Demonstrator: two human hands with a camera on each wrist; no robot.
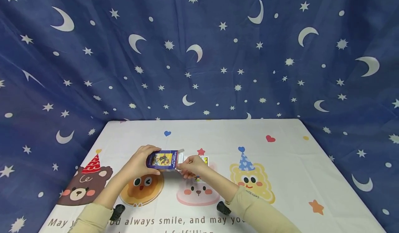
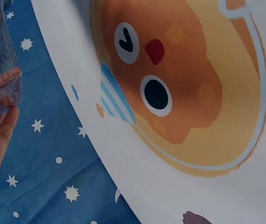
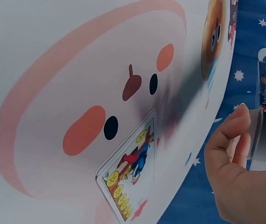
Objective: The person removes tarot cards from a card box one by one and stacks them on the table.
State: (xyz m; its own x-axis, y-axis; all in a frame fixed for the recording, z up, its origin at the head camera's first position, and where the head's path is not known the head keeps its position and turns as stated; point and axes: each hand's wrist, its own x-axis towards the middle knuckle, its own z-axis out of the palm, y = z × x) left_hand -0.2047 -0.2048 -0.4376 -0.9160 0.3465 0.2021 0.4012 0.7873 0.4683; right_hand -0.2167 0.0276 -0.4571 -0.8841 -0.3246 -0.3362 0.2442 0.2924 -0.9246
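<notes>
Probably light and fairly stiff: the small, flat, purple-blue cardboard box (image 1: 172, 160) sits in the left hand's (image 1: 141, 162) grip, raised over the white printed tablecloth (image 1: 218, 132), digits on both long edges. Those edges look the best hold; thin walls would likely dent under a hard squeeze, and the glossy face may slip. Right hand (image 1: 194, 166), at the open end, pinches a pale flat piece (image 3: 265, 144) between thumb and fingers; card or flap, cannot tell. That end seems the fragile part, easily creased. Appearance: yellow-toned picture on the upper face, pale lettering across the end farther from the left grip; clear, shiny film and a reddish band show from the left wrist. Below the right grip, on the cloth, lie white-bordered illustrated paper cards (image 3: 130, 170), topmost with yellow discs, count unclear.
</notes>
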